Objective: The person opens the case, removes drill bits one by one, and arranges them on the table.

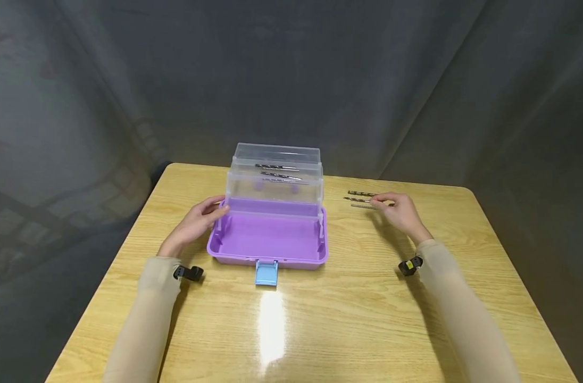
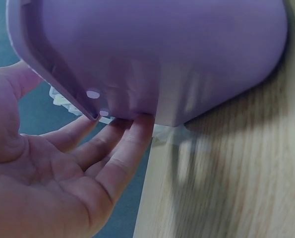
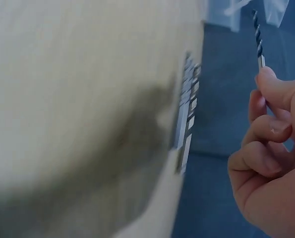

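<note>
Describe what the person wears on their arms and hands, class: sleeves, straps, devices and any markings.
Both arms wear long, close-fitting beige sleeves, left sleeve and right sleeve, ending at the wrists. A small black device sits at each wrist: left device, right device, the right with a yellowish spot. The left hand and right hand are bare, ungloved.

drill bits lie on the table, right of the toolbox.

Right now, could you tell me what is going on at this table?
A person sits at a wooden table with an open purple toolbox. The left hand rests with straight fingers against the box's left side. The right hand pinches one drill bit; more bits lie on the table beside it, and others already lie in the clear upper trays.
</note>
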